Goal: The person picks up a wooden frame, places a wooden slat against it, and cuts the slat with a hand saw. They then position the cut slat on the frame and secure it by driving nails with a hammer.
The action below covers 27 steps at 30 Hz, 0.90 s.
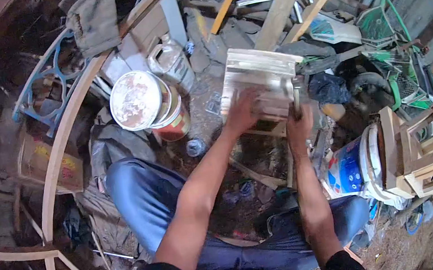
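In front of my knees stands a small box-like piece of pale wooden slats (260, 73), blurred along its near side. My left hand (245, 110) rests over the slats near the middle, its fingers smeared by motion. At the right edge of the wood, my right hand (299, 124) is closed around a hammer (296, 93), whose upper end points away from me beside the slats. Whatever lies beneath my left fingers is hidden.
Stacked paint buckets (136, 100) and a plastic jug (169, 60) stand to the left. A blue-and-white bucket (347, 167) and a wooden frame (429, 154) sit at right. Timber planks (285, 0) lean behind; a curved wooden strip (59, 155) rises at left.
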Motion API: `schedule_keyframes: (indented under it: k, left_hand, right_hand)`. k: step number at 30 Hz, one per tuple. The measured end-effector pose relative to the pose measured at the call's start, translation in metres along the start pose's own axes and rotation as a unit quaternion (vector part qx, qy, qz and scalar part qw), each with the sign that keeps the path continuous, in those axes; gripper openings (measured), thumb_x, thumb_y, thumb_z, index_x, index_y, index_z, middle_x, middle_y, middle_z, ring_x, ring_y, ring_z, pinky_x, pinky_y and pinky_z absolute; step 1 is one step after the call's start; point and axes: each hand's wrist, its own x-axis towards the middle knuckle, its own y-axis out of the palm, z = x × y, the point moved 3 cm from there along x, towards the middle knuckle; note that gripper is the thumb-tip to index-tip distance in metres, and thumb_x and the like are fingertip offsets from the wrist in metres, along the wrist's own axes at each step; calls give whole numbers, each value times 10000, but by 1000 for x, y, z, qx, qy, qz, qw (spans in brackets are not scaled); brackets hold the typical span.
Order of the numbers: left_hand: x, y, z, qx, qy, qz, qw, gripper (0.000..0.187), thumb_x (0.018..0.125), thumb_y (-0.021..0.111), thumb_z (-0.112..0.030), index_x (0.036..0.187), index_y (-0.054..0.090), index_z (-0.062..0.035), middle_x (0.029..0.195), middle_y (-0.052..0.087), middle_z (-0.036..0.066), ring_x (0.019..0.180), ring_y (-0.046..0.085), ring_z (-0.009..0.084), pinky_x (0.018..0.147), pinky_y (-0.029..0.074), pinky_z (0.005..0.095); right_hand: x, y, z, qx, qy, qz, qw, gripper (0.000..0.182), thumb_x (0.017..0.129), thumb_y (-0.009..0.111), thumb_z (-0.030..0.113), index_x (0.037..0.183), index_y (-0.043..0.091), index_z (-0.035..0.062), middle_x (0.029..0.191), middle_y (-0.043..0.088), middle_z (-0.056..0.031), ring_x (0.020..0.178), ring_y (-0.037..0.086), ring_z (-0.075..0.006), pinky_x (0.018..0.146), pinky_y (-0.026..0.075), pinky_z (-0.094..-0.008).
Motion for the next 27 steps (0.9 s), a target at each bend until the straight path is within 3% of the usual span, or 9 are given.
schedule_keyframes:
  k: [2,4,6,8,12,15,18,23,27]
  left_hand:
    - [-31,-18,45,-222,-99,-169,955,210,680,734,-114,866,668,-46,938,656,140,888,601,333,769,467,402]
    - [-69,-61,62,-61,-125,-225,964,54,780,655,-63,771,642,-12,768,655,127,751,627,242,717,481,375]
    - [-115,-67,110,-84,-382,-70,918,142,793,713,-161,836,666,-35,771,682,131,705,661,269,645,498,395]
    - [-154,-68,147,41,-413,-53,908,166,713,760,-205,781,682,-76,759,677,145,767,671,321,710,514,436]
    - [-199,-41,197,-66,-395,-2,917,141,719,736,-183,814,691,-88,814,679,175,836,667,322,763,521,435]
    - [-194,-12,198,-46,-381,185,905,173,776,654,-211,868,686,-68,896,672,208,900,651,342,790,514,447]
    - [-198,20,210,148,-348,250,891,281,869,460,-236,929,660,-47,964,660,214,910,645,372,790,516,456]
    - [-203,43,212,145,-368,261,881,264,888,422,-170,956,663,-84,997,656,185,932,644,345,806,508,454]
    - [-211,45,205,108,-225,146,957,244,858,449,-135,974,662,-107,999,651,129,928,634,320,795,507,439]
  right_hand:
    - [-13,15,33,111,14,103,988,232,869,585,115,1084,596,29,898,610,-210,831,588,-411,749,473,-446]
    - [-50,50,54,153,-88,132,975,228,864,558,77,1072,606,-2,914,640,-221,865,626,-372,730,475,-405]
    - [-93,82,79,291,-59,204,933,253,842,602,115,1072,591,8,839,615,-260,770,593,-446,690,477,-465]
    - [-129,101,100,212,104,354,905,239,852,602,140,1045,606,-1,842,625,-261,784,597,-457,708,489,-457]
    - [-186,156,68,105,133,468,868,233,847,645,188,1001,633,13,818,629,-233,822,652,-349,736,483,-414]
    - [-207,186,54,120,212,482,842,223,828,659,185,1010,642,56,868,643,-226,876,643,-373,758,483,-432]
    - [-221,216,52,160,209,483,835,261,799,645,135,1043,631,45,929,653,-226,943,619,-403,798,479,-437]
    - [-240,251,52,120,261,477,831,312,792,609,125,1086,604,18,971,634,-266,987,596,-426,826,466,-455]
    - [-246,264,37,104,244,487,832,356,747,581,51,1099,594,-4,967,628,-282,967,592,-440,836,463,-459]
